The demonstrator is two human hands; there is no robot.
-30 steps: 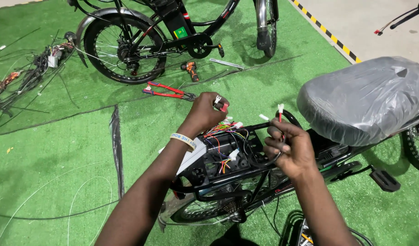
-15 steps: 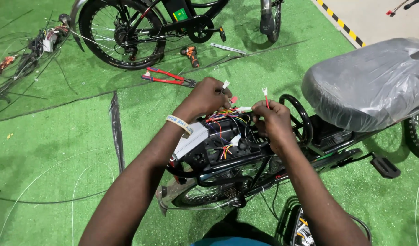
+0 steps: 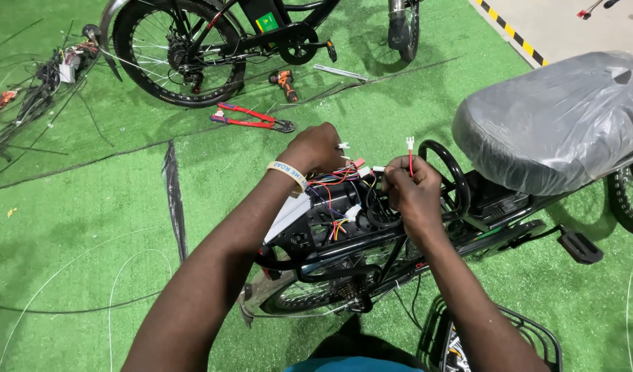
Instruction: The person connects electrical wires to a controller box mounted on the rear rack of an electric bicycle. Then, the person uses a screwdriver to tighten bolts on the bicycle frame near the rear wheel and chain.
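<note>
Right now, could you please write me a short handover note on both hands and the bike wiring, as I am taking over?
Left hand: closed on a small white plug connector above the bundle of coloured wires.
Right hand: pinching a thin red wire with a white connector, tip pointing up.
The wires come out of the open black frame compartment of the bicycle, in front of the plastic-wrapped grey saddle.
Red-handled cutters and an orange drill lie on the green turf.
Done: compartment open, wires out.
Left: the two held connectors are apart; other plugs hang loose.

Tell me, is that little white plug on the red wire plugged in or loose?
Loose. The white plug sticks up free above the right hand, joined to nothing.
</note>
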